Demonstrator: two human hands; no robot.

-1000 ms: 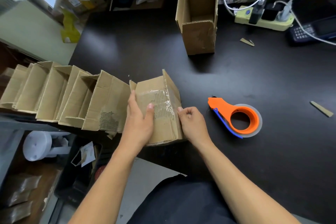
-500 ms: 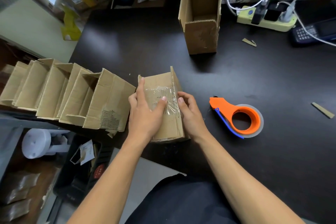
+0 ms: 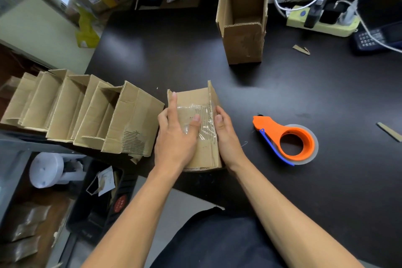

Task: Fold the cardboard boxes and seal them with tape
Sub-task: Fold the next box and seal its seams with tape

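A row of folded boxes [image 3: 82, 115] lies at nine o'clock of the taped box [image 3: 200, 137], the tape dispenser [image 3: 287, 139] at three, an upright box [image 3: 243, 22] at twelve.

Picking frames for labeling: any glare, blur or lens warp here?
Head view: soft ceiling-light glare on the dark table and on the clear tape across the box; top right corner smeared; wide-angle bending at the edges; both hands sharp.
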